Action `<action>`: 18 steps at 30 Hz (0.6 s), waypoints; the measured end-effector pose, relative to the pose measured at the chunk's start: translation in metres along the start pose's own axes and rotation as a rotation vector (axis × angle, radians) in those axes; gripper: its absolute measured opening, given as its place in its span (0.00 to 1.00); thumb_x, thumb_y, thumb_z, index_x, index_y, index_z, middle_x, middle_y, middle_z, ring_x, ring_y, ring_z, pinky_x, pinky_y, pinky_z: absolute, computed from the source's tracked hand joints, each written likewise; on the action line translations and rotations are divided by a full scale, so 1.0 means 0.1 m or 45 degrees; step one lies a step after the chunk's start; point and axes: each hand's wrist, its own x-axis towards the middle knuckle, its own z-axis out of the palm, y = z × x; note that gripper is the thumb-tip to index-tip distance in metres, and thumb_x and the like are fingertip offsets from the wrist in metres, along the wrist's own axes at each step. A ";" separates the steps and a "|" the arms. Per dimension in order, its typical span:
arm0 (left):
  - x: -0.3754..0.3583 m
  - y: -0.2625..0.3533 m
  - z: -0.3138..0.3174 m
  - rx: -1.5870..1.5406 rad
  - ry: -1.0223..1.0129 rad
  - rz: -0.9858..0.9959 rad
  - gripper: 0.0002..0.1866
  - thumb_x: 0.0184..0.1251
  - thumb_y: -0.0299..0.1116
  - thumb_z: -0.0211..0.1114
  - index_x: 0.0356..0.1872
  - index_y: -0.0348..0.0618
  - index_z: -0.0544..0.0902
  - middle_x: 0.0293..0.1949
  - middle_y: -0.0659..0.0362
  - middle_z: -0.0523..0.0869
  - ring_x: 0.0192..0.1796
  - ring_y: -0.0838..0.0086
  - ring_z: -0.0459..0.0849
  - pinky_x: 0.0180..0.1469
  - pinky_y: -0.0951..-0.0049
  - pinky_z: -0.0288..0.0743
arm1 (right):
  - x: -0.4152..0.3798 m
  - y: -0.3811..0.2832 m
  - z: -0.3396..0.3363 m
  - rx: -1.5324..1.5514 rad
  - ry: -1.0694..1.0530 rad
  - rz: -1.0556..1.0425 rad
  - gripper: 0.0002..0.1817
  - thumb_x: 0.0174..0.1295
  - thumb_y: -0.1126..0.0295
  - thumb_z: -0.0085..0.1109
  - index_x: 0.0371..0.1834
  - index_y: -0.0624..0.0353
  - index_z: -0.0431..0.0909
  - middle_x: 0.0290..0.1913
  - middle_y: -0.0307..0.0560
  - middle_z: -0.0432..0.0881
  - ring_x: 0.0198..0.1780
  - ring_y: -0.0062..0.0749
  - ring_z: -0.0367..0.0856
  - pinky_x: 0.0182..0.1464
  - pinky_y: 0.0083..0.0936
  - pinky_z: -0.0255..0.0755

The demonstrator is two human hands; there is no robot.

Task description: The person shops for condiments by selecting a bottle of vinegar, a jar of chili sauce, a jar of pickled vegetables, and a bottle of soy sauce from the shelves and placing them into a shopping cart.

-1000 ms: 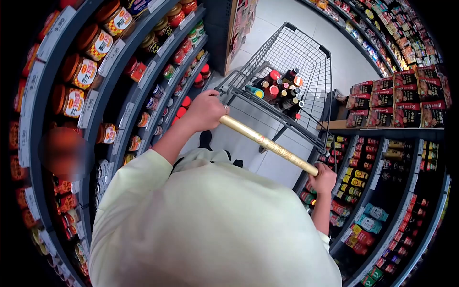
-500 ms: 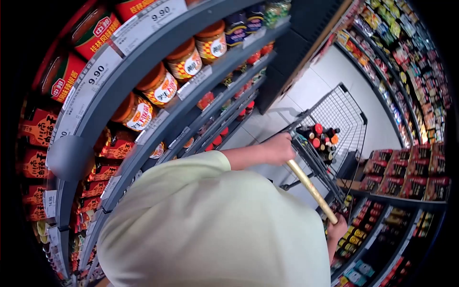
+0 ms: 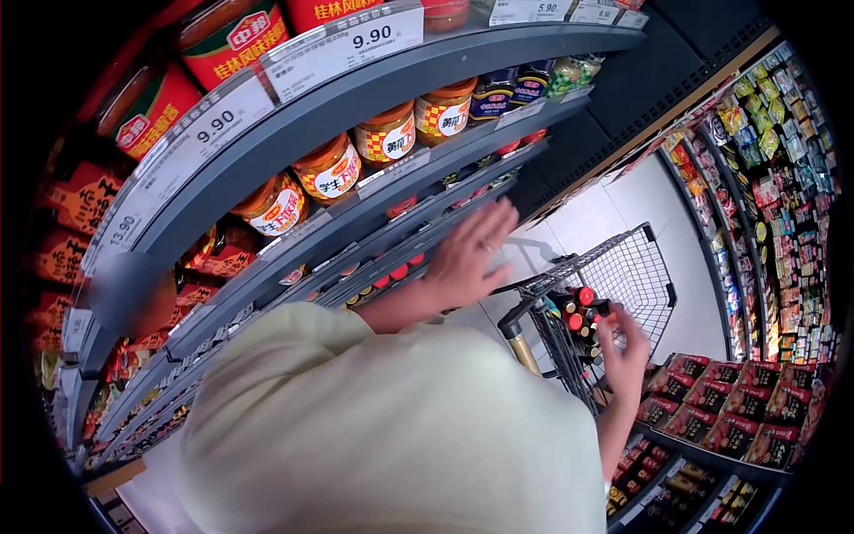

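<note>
My left hand (image 3: 471, 254) is raised off the cart, slightly blurred, its fingers stretched out and holding nothing. It hovers between the shelf of jars and the cart's handle (image 3: 525, 354). My right hand (image 3: 627, 351) is up at the near right side of the shopping cart (image 3: 642, 267), with bent fingers apart and nothing visible in them. Behind it, several bottles with red and dark caps (image 3: 583, 311) stand in the cart. My pale shirt hides part of the handle.
Sauce jars with orange lids (image 3: 336, 169) line the shelf (image 3: 374, 67) at left, above lower tiers. Red packaged boxes (image 3: 712, 405) are stacked at lower right. Another shelf of bright packets (image 3: 774, 178) runs along the far right. Pale floor tiles (image 3: 627, 200) show beyond the cart.
Both hands have let go of the cart's handle. My left hand has moved up and left toward the shelf; my right hand has risen beside the cart's basket. The view has shifted.
</note>
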 end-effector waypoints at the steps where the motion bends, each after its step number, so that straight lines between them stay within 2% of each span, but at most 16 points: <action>1: 0.06 0.00 -0.11 0.013 0.007 0.005 0.40 0.62 0.41 0.68 0.74 0.42 0.62 0.74 0.47 0.62 0.75 0.52 0.61 0.74 0.50 0.54 | 0.31 -0.12 0.14 0.062 0.012 -0.054 0.17 0.60 0.73 0.65 0.53 0.63 0.82 0.32 0.46 0.85 0.34 0.26 0.83 0.37 0.23 0.75; 2: 0.12 0.01 -0.23 0.154 0.149 -0.038 0.42 0.61 0.41 0.68 0.74 0.39 0.60 0.75 0.45 0.61 0.75 0.51 0.60 0.75 0.51 0.53 | 0.62 -0.29 0.28 0.010 0.069 -0.411 0.18 0.60 0.73 0.65 0.54 0.62 0.81 0.37 0.48 0.85 0.35 0.31 0.84 0.38 0.25 0.76; 3: 0.17 0.02 -0.33 0.294 0.294 -0.078 0.44 0.60 0.40 0.69 0.75 0.37 0.59 0.75 0.43 0.60 0.76 0.50 0.59 0.75 0.52 0.52 | 0.85 -0.58 0.40 0.189 -0.008 -0.448 0.17 0.59 0.72 0.66 0.53 0.60 0.82 0.44 0.50 0.84 0.38 0.33 0.85 0.39 0.28 0.78; 5: 0.21 0.01 -0.48 0.355 0.347 -0.086 0.45 0.59 0.39 0.69 0.75 0.36 0.58 0.75 0.42 0.59 0.76 0.49 0.59 0.75 0.52 0.52 | 1.24 -1.04 0.63 0.242 -0.092 -0.678 0.18 0.60 0.70 0.66 0.54 0.58 0.81 0.50 0.51 0.82 0.41 0.41 0.86 0.41 0.33 0.80; 7: 0.25 0.00 -0.55 0.415 0.393 -0.092 0.46 0.59 0.38 0.69 0.75 0.34 0.57 0.75 0.40 0.58 0.76 0.48 0.58 0.75 0.53 0.51 | 1.59 -1.37 0.88 0.084 0.069 -0.945 0.20 0.60 0.66 0.65 0.56 0.56 0.80 0.53 0.50 0.81 0.44 0.46 0.85 0.43 0.36 0.80; 9: 0.27 0.00 -0.57 0.285 0.439 -0.169 0.46 0.59 0.37 0.69 0.75 0.33 0.54 0.75 0.37 0.56 0.77 0.46 0.56 0.76 0.54 0.49 | 1.82 -1.66 0.99 0.040 0.056 -0.966 0.23 0.60 0.59 0.66 0.57 0.54 0.79 0.55 0.51 0.80 0.46 0.50 0.84 0.46 0.38 0.80; 11: 0.28 0.02 -0.58 0.235 0.427 -0.131 0.47 0.60 0.34 0.68 0.76 0.32 0.52 0.76 0.36 0.54 0.77 0.46 0.54 0.77 0.55 0.48 | 2.03 -1.81 1.09 -0.073 0.031 -0.980 0.21 0.58 0.59 0.67 0.54 0.55 0.80 0.53 0.51 0.82 0.43 0.47 0.84 0.45 0.36 0.80; 13: 0.33 0.03 -0.59 0.013 0.533 -0.189 0.48 0.62 0.32 0.68 0.77 0.33 0.48 0.77 0.38 0.51 0.78 0.50 0.54 0.77 0.58 0.48 | 2.27 -1.90 1.21 -0.185 0.024 -0.975 0.20 0.57 0.60 0.68 0.50 0.56 0.82 0.51 0.50 0.83 0.40 0.45 0.85 0.44 0.33 0.79; 15: 0.36 -0.06 -0.57 -0.238 0.506 -0.310 0.49 0.65 0.31 0.67 0.78 0.35 0.43 0.79 0.44 0.49 0.79 0.61 0.52 0.76 0.60 0.47 | 2.55 -1.94 1.29 -0.170 -0.543 -1.041 0.29 0.54 0.48 0.64 0.54 0.56 0.82 0.54 0.53 0.83 0.51 0.50 0.83 0.53 0.39 0.78; 17: 0.42 -0.06 -0.55 -0.416 0.565 -0.398 0.49 0.64 0.35 0.69 0.77 0.29 0.46 0.76 0.36 0.53 0.79 0.52 0.53 0.77 0.64 0.46 | 2.56 -2.12 1.22 -0.328 -0.501 -0.991 0.27 0.54 0.49 0.64 0.52 0.53 0.83 0.53 0.52 0.84 0.54 0.48 0.82 0.56 0.38 0.77; 18: 0.46 -0.07 -0.55 -0.428 0.586 -0.387 0.49 0.64 0.35 0.68 0.77 0.28 0.45 0.76 0.36 0.53 0.78 0.54 0.54 0.77 0.66 0.46 | 2.63 -2.11 1.32 -0.400 -0.463 -0.979 0.25 0.53 0.50 0.64 0.51 0.52 0.84 0.51 0.53 0.84 0.54 0.47 0.82 0.56 0.37 0.77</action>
